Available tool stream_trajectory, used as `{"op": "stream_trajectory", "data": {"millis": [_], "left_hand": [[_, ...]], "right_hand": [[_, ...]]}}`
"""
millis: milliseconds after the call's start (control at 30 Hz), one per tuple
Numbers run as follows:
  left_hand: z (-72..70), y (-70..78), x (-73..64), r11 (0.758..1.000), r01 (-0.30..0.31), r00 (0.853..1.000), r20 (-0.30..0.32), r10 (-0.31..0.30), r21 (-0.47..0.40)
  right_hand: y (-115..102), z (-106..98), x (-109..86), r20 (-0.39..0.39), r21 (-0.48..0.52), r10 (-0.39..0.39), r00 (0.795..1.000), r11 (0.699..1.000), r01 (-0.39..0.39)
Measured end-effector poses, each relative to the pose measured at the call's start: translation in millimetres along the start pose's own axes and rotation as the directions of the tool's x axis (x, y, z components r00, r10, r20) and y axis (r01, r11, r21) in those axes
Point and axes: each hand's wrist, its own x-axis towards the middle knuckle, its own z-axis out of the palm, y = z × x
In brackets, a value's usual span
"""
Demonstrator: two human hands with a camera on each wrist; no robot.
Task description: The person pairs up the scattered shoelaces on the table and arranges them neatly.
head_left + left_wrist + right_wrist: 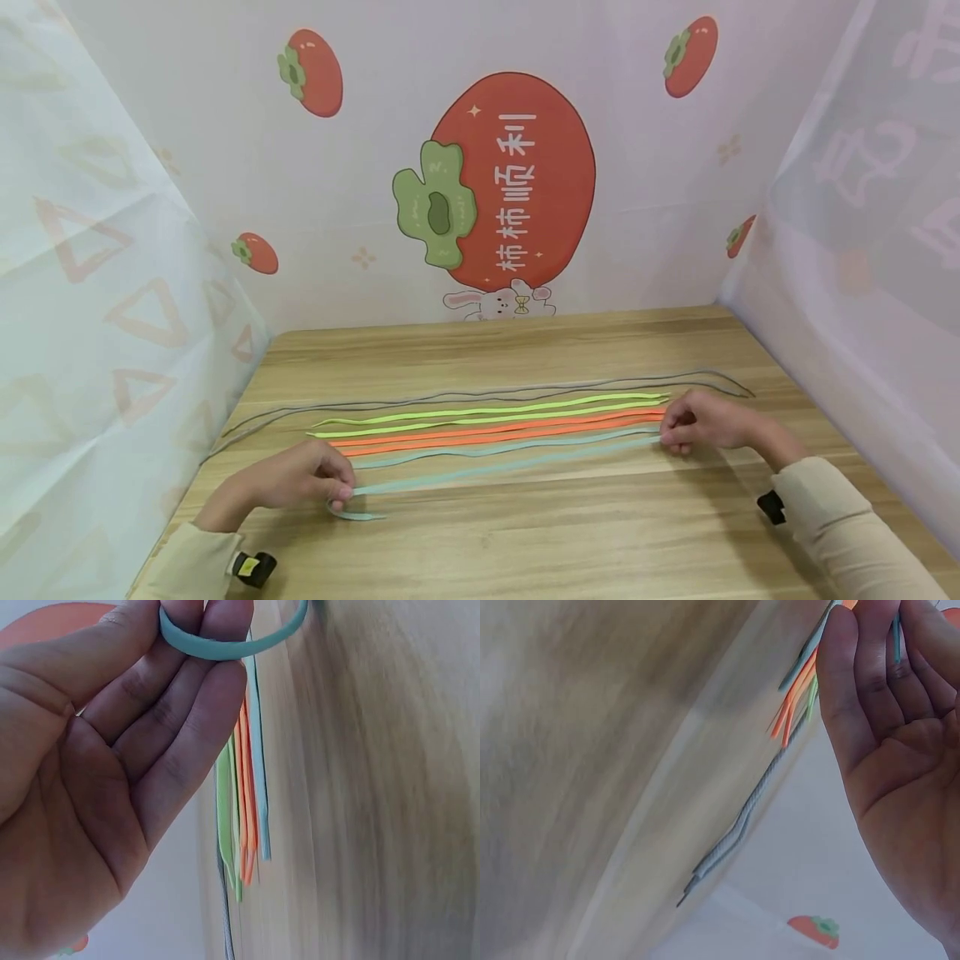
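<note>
A light blue shoelace [495, 464] stretches straight between my two hands, nearest me of all the laces. My left hand [303, 479] pinches it between thumb and fingers, and its loose tail [225, 649] curls past the fingertips. At the other end, my right hand [701, 423] pinches the lace, with a short tip [897, 637] showing against the fingers. Just beyond lies another light blue shoelace [480, 451], roughly parallel. Behind it run orange shoelaces [495, 432], then yellow-green shoelaces [487, 410], and farthest back grey shoelaces [450, 394].
The laces lie side by side across a wooden table [525, 542]. A white printed backdrop [352, 167] with persimmon pictures rises behind the table's far edge, and pale sheets hang at the left [112, 275] and right [862, 250].
</note>
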Motion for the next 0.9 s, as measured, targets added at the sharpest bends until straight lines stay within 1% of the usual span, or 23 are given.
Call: {"op": "stream_trajectory", "data": {"millis": [100,233,400,500,667,800,900], "left_hand": [[-3.2,-1.2,-3.8,1.000,0.006,1.000,-0.018,-0.006,0.005],[-7.7,-6.2,-9.9,1.000,-0.002,0.999,-0.037,0.002,0.019],[-12.2,-12.7,-16.6,0.999,0.013,0.999,-0.049,-0.011,0.033],[-14.4,-15.2,-20.5,0.998,0.043,0.997,-0.062,-0.041,0.038],[-18.1,-19.2,-26.6,0.993,0.089,0.992,-0.100,-0.081,0.083],[-21.5,-24.4,-32.8,0.989,0.081,0.989,-0.132,-0.065,0.126],[-24.2,-28.5,-38.4,0.990,0.077,0.987,-0.147,-0.059,0.119]], "right_hand": [[2.3,-3.3,-1.0,-0.004,-0.001,0.035,0.999,0.999,-0.035],[3.2,-6.3,-2.8,-0.015,-0.003,0.076,0.997,0.997,-0.076],[3.6,-10.2,-5.6,-0.023,-0.015,0.077,0.997,0.997,-0.078],[5.5,-12.7,-7.7,-0.024,-0.017,0.072,0.997,0.997,-0.073],[12.2,-16.8,-11.6,-0.021,-0.009,0.056,0.998,0.998,-0.056],[17.4,-19.0,-13.7,-0.018,0.005,0.062,0.998,0.998,-0.062],[20.2,-19.7,-14.8,-0.018,0.008,0.060,0.998,0.998,-0.060]]}}
